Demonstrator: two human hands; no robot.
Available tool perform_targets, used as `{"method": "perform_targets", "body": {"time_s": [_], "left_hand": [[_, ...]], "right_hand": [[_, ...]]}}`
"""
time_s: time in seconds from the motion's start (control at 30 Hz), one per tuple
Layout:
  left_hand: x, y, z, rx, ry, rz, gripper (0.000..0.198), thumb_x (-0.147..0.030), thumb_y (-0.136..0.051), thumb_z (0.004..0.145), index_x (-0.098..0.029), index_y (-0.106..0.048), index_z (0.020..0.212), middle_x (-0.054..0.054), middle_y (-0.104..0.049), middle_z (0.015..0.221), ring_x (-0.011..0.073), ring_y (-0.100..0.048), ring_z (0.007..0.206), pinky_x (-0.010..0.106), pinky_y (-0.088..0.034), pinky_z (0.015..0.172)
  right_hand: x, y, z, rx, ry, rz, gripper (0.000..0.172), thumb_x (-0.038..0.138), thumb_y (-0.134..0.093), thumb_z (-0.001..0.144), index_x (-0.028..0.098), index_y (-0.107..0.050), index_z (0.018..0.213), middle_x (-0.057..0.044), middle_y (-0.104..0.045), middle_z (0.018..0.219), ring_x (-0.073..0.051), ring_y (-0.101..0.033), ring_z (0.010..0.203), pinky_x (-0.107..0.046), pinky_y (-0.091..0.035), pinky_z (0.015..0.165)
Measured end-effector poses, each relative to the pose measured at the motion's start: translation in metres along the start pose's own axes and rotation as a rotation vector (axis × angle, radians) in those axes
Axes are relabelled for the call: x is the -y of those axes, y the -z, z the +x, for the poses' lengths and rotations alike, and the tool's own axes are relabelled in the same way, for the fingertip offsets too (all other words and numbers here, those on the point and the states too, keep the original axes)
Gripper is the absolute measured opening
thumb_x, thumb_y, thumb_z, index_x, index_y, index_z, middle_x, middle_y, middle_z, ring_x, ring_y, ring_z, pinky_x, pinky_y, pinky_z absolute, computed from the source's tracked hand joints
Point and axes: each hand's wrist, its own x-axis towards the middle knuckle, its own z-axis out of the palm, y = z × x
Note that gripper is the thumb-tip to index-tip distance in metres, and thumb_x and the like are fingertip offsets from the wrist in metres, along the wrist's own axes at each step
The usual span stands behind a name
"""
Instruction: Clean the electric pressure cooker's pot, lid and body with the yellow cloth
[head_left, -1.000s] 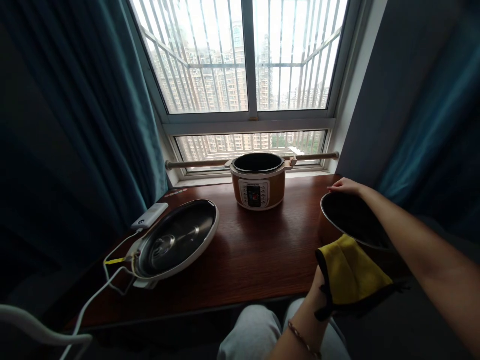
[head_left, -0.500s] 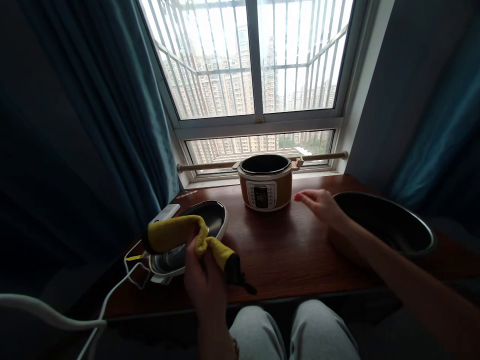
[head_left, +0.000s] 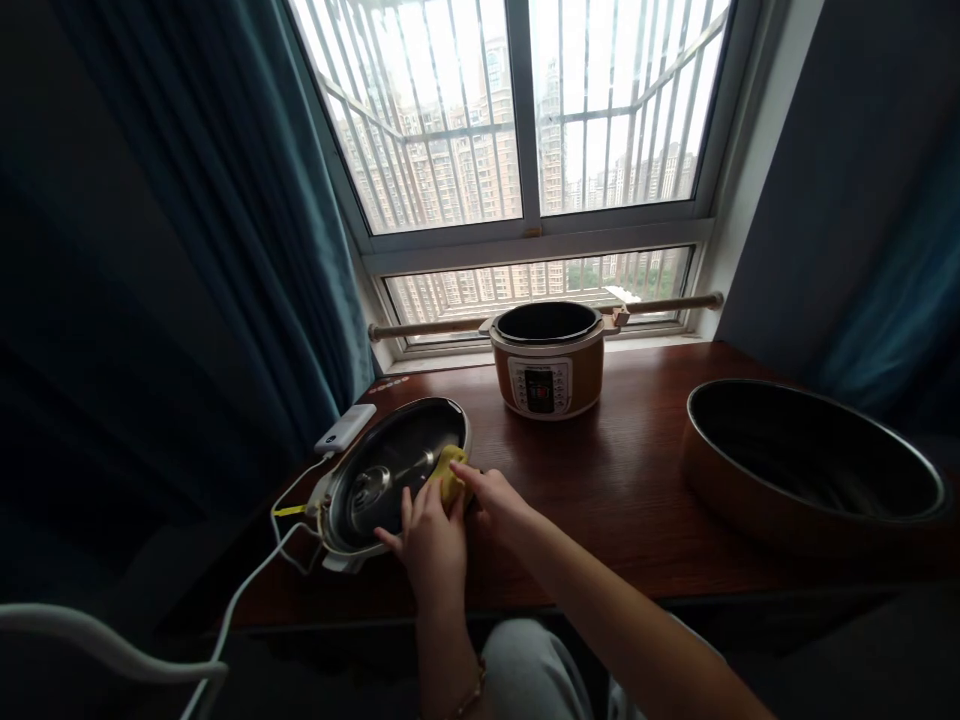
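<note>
A dark oval lid (head_left: pixel 390 470) with a pale rim lies with its hollow side up on the left of the table. A yellow cloth (head_left: pixel 450 472), bunched up, is at the lid's right edge. My left hand (head_left: pixel 433 540) has the cloth between thumb and forefinger, while its other fingers spread over the lid's near side. From the right, my right hand (head_left: pixel 495 505) grips the same cloth, its thumb on top. Its other fingers are mostly hidden.
A brown and white electric cooker (head_left: pixel 551 365) stands near the window. A large dark pot (head_left: pixel 806 510) is at the right. A white power strip (head_left: pixel 345 428) and white cable (head_left: pixel 247 582) lie left of the lid, on the wooden table (head_left: pixel 600 480).
My left hand has brought the yellow cloth down onto the lid's right edge. My right hand has come left from beside the large pot and taken hold of the cloth.
</note>
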Motion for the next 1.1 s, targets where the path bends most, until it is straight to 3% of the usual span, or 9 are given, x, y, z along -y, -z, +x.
{"method": "perform_targets", "body": {"time_s": [0.2,0.4,0.57,0.8,0.97,1.1], "left_hand": [[0.005,0.000,0.001,0.072,0.016,0.078,0.035,-0.013,-0.037,0.085,-0.012,-0.052,0.117,0.013,-0.054,0.128,0.0272,-0.027,0.134,0.069,-0.005,0.103],[0.008,0.003,0.002,0.071,0.025,0.035,0.044,-0.012,-0.039,0.082,-0.016,-0.045,0.125,0.012,-0.052,0.131,0.0241,-0.024,0.136,0.065,-0.004,0.105],[0.007,0.010,0.001,0.091,-0.021,0.062,0.043,-0.006,-0.040,0.077,-0.018,-0.052,0.117,0.009,-0.058,0.124,0.0227,-0.028,0.135,0.062,-0.002,0.107],[-0.012,0.047,-0.019,0.283,-0.156,0.075,0.031,-0.007,-0.046,0.071,-0.020,-0.064,0.093,0.008,-0.066,0.111,0.0206,-0.051,0.119,0.047,-0.009,0.112],[-0.045,0.072,-0.042,0.497,-0.322,0.064,0.023,-0.008,-0.047,0.070,-0.022,-0.064,0.076,0.002,-0.072,0.085,0.0195,-0.064,0.089,0.042,-0.021,0.110],[-0.069,0.078,-0.060,0.568,-0.477,0.067,0.026,-0.006,-0.042,0.071,-0.022,-0.064,0.073,0.002,-0.069,0.074,0.0171,-0.064,0.077,0.039,-0.025,0.109]], "right_hand": [[-0.013,-0.021,0.011,-0.036,-0.096,0.089,0.020,0.017,-0.070,0.058,0.012,-0.062,0.075,-0.005,-0.067,0.073,-0.018,-0.064,0.071,-0.024,-0.048,0.062],[-0.019,-0.030,0.034,-0.227,-0.111,0.090,0.010,0.013,-0.064,0.058,0.016,-0.056,0.063,-0.002,-0.062,0.060,-0.018,-0.063,0.069,-0.022,-0.046,0.057],[-0.021,-0.031,0.034,-0.308,-0.111,0.114,0.012,0.011,-0.061,0.055,0.017,-0.052,0.061,0.000,-0.057,0.053,-0.018,-0.062,0.064,-0.021,-0.045,0.052],[-0.025,-0.004,-0.029,-0.331,-0.067,0.217,0.005,0.018,-0.054,0.056,0.014,-0.054,0.060,-0.001,-0.055,0.050,-0.016,-0.057,0.051,-0.023,-0.043,0.046],[-0.022,0.028,-0.086,-0.353,0.057,0.354,0.018,0.025,-0.064,0.051,0.012,-0.058,0.063,-0.002,-0.060,0.055,-0.014,-0.058,0.051,-0.024,-0.046,0.052],[-0.028,0.052,-0.116,-0.479,0.097,0.468,0.029,0.029,-0.072,0.051,0.012,-0.059,0.069,-0.002,-0.062,0.057,-0.015,-0.059,0.052,-0.025,-0.046,0.050]]}}
